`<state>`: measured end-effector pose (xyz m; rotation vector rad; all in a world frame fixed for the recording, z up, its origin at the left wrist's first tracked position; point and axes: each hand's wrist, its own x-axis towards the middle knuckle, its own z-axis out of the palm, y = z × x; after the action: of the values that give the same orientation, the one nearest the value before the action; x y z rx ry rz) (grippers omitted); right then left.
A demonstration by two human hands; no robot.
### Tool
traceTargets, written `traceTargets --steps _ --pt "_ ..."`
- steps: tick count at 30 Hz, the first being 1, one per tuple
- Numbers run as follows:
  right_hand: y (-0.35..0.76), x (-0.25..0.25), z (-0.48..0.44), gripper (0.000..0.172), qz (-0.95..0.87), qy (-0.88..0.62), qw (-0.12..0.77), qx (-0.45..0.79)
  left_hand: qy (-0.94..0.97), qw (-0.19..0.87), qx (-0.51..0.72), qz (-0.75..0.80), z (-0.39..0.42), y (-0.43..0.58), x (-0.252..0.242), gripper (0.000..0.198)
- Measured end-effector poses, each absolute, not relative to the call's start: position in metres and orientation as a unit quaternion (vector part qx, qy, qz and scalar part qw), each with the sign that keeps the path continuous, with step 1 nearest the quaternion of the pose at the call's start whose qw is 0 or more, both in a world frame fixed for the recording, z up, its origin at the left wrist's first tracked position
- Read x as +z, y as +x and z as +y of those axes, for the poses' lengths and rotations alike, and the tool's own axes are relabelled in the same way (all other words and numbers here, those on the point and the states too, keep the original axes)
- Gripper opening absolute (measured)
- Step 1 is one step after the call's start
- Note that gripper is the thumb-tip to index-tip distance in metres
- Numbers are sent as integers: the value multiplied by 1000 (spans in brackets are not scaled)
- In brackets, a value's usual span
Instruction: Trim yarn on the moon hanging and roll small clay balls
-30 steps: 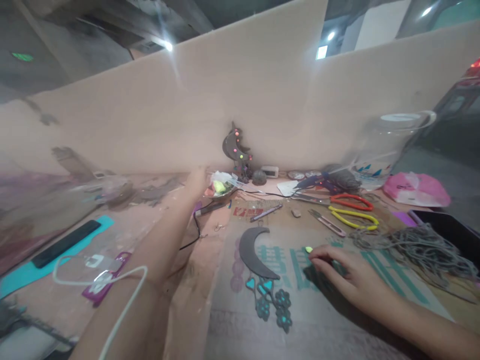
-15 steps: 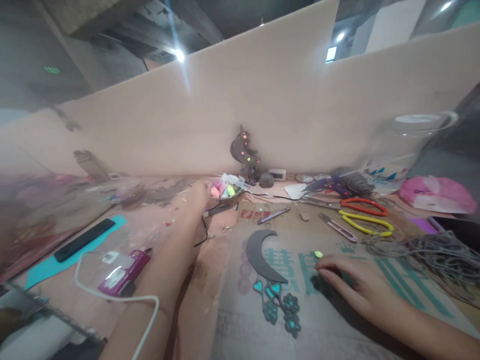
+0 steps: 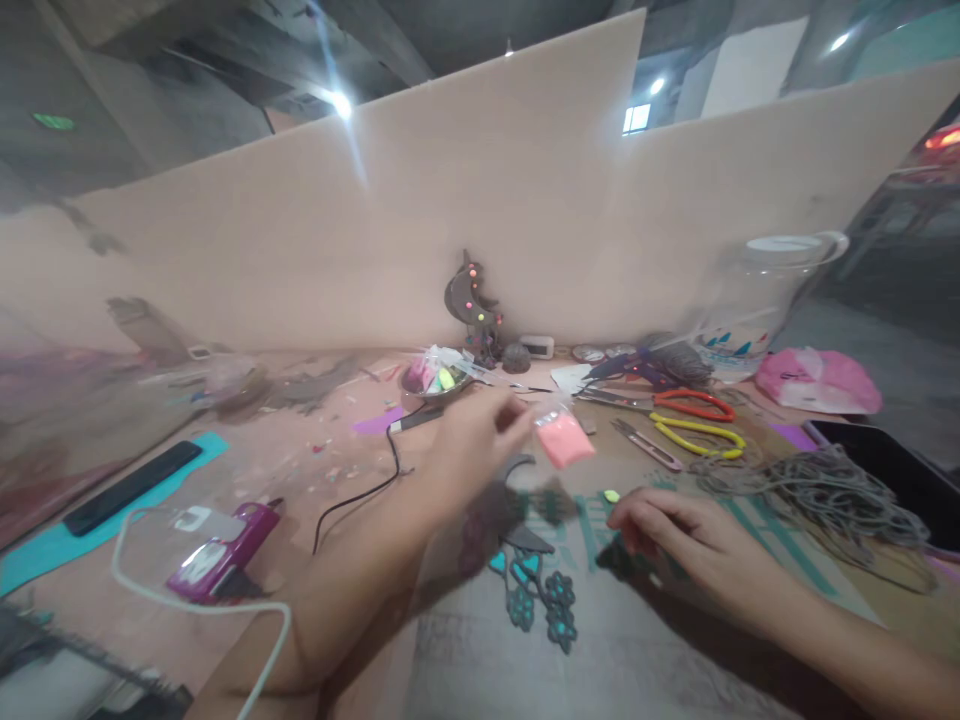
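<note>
My left hand (image 3: 484, 440) pinches the corner of a small clear bag of pink clay (image 3: 564, 442), raised over the table's middle. My right hand (image 3: 671, 525) is closed near the work sheet, with a small yellow-green lump of clay (image 3: 611, 496) at its fingertips. Beneath the left hand lies a dark grey crescent (image 3: 529, 538), partly covered by the hand and bag. Below it hang grey flower shapes (image 3: 561, 628) with turquoise centres and turquoise hearts (image 3: 530, 566). A bowl (image 3: 427, 396) of coloured clay packets stands behind my left hand.
Red-handled scissors (image 3: 694, 404), yellow-handled scissors (image 3: 697, 437) and a cutter (image 3: 646, 445) lie right of centre. A tangle of grey cord (image 3: 825, 495) sits beside a dark phone (image 3: 892, 480). A decorated moon (image 3: 469, 300) stands by the partition. A purple device (image 3: 225, 560) with a white cable is left.
My left hand has come back from the bowl toward the middle and now carries the pink clay bag. My right hand stays around the yellow-green lump. The view has shifted slightly right.
</note>
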<state>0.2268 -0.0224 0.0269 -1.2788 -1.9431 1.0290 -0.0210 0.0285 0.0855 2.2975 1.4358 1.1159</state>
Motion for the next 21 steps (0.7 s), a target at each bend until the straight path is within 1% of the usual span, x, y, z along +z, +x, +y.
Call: traceTargets --steps 1,2,4,10,14,18,21 --pt "226 28 -24 51 -719 -478 296 408 793 117 370 469 17 -11 83 20" --pt "225 29 -24 49 -707 -475 299 430 812 135 350 447 7 -4 80 17" --pt "224 32 -24 47 -684 -461 314 470 844 140 320 407 -7 6 72 14" --pt "225 37 -8 55 -658 -438 351 502 887 116 278 349 -9 17 43 21" --pt "227 33 -5 56 -620 -442 365 536 912 53 275 298 -2 17 23 23" --pt "226 30 -8 57 -631 -435 323 555 939 -47 246 234 -5 12 14 22" --pt "224 24 -10 53 -630 -432 294 575 947 -68 227 215 -11 11 14 22"
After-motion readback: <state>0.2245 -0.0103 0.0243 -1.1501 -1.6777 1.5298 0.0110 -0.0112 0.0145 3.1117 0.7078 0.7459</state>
